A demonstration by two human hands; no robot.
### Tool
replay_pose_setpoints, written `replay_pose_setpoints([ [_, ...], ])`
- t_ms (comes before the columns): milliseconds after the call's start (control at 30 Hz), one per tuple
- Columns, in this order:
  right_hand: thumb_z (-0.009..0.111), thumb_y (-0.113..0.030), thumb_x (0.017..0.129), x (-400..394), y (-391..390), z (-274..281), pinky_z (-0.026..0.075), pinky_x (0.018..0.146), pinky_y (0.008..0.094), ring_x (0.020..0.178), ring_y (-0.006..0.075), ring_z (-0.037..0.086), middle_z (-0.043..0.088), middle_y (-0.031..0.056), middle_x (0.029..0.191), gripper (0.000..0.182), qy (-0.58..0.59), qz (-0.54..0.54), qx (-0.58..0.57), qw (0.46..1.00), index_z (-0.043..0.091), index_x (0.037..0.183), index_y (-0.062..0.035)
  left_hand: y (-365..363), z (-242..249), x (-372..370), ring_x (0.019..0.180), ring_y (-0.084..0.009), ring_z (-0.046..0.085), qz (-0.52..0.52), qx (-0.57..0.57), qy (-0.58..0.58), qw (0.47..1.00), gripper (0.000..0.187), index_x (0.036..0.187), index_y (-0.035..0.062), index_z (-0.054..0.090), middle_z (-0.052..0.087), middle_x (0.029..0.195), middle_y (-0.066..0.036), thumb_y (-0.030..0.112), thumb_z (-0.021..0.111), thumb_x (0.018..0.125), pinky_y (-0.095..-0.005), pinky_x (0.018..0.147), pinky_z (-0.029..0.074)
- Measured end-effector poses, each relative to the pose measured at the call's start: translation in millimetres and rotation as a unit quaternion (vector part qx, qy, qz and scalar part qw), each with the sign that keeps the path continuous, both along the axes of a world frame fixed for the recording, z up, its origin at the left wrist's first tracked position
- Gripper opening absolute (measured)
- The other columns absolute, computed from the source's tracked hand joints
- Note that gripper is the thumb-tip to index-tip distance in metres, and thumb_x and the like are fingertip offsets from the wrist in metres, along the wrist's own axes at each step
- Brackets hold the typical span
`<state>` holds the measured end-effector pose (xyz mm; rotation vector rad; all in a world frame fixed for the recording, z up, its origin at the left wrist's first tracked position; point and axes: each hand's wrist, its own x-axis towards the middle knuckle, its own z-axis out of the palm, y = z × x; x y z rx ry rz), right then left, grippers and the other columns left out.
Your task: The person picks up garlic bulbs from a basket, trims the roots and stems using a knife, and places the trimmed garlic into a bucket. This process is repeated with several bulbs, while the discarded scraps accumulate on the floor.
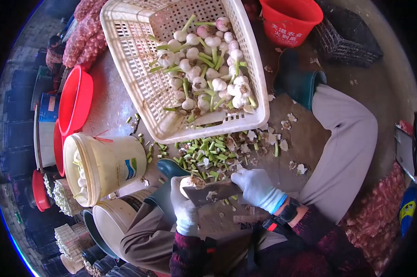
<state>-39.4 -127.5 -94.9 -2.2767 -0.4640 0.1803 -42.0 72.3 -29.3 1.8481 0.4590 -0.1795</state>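
The white-gloved left hand (182, 203) has its grip closed around a round, whitish garlic bulb (193, 182) with a tuft of brown roots; the bulb sits at the upper end of the fingers, its rooty side outward, toward the right hand. The white-gloved right hand (260, 188) is clamped on the near end of a broad, dark-grey metal blade (212, 192), which reaches across to the left hand and overlaps the bulb's lower edge; whether it cuts into the bulb cannot be told. Just beyond the hands, a loose scatter of short, green cut stems (207, 150) lies on the grey-brown floor (300, 138), mixed with papery scraps. To the left stands a cream plastic bucket (118, 159) with whitish bulbs showing in its mouth. Beyond the cut stems is a large, white, perforated plastic basket (213, 131), holding a heap of white and pinkish garlic bulbs (213, 69) with green stems attached. Farther off, a shiny red plastic basin (77, 101) is left of the basket, and a red plastic bucket (274, 25) with white lettering stands right of it, beside a black plastic crate (349, 39).
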Motion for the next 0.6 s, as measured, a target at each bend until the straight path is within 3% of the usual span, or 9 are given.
replay_pose_setpoints([
  [100,0.059,-0.017,0.070,9.3,-21.4,-39.2,0.051,0.062,0.0458,0.070,0.0346,0.065,0.065,0.0169,0.073,0.017,0.141,-0.035,-0.149,0.978,0.064,0.083,-0.0072,-9.4,42.7,-5.2,0.085,-0.0124,0.056,-0.112,0.020,-0.050,0.992,0.054,0.101,0.0035,0.051,0.057,0.094,-0.004,0.015,0.082,0.059,-0.0272,0.078,0.048],
  [133,0.058,-0.018,0.071,8.3,-17.6,-35.3,0.051,0.065,0.0468,0.072,0.0358,0.065,0.065,0.0194,0.074,0.018,0.180,-0.080,-0.114,0.974,0.065,0.083,-0.0062,-10.7,53.5,-4.7,0.088,-0.0139,0.057,-0.120,0.009,-0.078,0.990,0.060,0.107,0.0014,0.052,0.057,0.096,-0.005,0.012,0.083,0.056,-0.0280,0.080,0.048],
  [300,0.058,-0.021,0.073,-6.4,-11.6,3.5,0.052,0.071,0.0459,0.076,0.0374,0.065,0.066,0.0196,0.077,0.028,0.220,-0.103,-0.042,0.969,0.067,0.094,-0.0051,-9.8,35.8,-1.7,0.094,-0.0181,0.058,0.010,-0.040,-0.063,0.997,0.074,0.125,0.0003,0.047,0.054,0.107,-0.009,0.003,0.079,0.059,-0.0310,0.086,0.049],
  [367,0.059,-0.024,0.074,-12.4,0.3,-4.5,0.052,0.068,0.0432,0.077,0.0370,0.065,0.066,0.0197,0.078,0.028,0.296,-0.163,0.047,0.940,0.067,0.094,-0.0062,-16.3,28.4,-0.3,0.096,-0.0207,0.059,0.140,-0.268,-0.086,0.949,0.066,0.125,0.0016,0.045,0.054,0.107,-0.009,-0.004,0.072,0.065,-0.0331,0.084,0.051],
  [433,0.063,-0.017,0.078,-5.4,6.1,29.7,0.044,0.053,0.0393,0.056,0.0340,0.057,0.057,0.0154,0.062,0.013,0.181,-0.208,0.211,0.938,0.058,0.075,-0.0051,-25.5,17.6,2.9,0.097,-0.0216,0.059,0.146,-0.301,-0.112,0.936,0.061,0.126,0.0022,0.044,0.055,0.108,-0.009,-0.003,0.068,0.069,-0.0348,0.083,0.052],
  [500,0.064,-0.014,0.078,-0.6,12.7,40.0,0.040,0.051,0.0390,0.052,0.0316,0.052,0.052,0.0133,0.058,0.016,0.102,-0.231,0.336,0.908,0.053,0.070,-0.0050,-45.3,21.0,4.4,0.098,-0.0206,0.059,0.202,-0.420,-0.063,0.882,0.060,0.125,0.0035,0.044,0.055,0.108,-0.008,0.003,0.069,0.071,-0.0326,0.083,0.051],
  [533,0.062,-0.015,0.079,0.7,14.5,31.1,0.041,0.051,0.0402,0.053,0.0308,0.054,0.054,0.0149,0.060,0.016,0.111,-0.203,0.347,0.909,0.054,0.070,-0.0045,-47.1,-1.6,6.9,0.099,-0.0188,0.058,0.173,-0.437,-0.117,0.875,0.059,0.123,0.0056,0.046,0.055,0.108,-0.007,0.008,0.072,0.070,-0.0297,0.082,0.050],
  [567,0.058,-0.015,0.079,0.3,18.2,16.6,0.043,0.052,0.0426,0.055,0.0327,0.056,0.055,0.0169,0.061,0.016,0.164,-0.176,0.248,0.938,0.055,0.070,-0.0029,-50.9,-2.4,2.0,0.099,-0.0177,0.056,0.188,-0.479,-0.065,0.855,0.046,0.119,0.0058,0.049,0.054,0.107,-0.006,0.009,0.068,0.077,-0.0282,0.083,0.049],
  [600,0.061,-0.017,0.077,-16.6,17.4,-38.8,0.045,0.054,0.0400,0.060,0.0318,0.060,0.060,0.0177,0.066,0.016,0.082,0.001,0.071,0.994,0.059,0.076,-0.0009,-49.4,-11.8,-0.8,0.099,-0.0172,0.055,0.154,-0.371,-0.023,0.915,0.039,0.117,0.0058,0.049,0.053,0.107,-0.006,0.009,0.064,0.081,-0.0281,0.084,0.049],
])
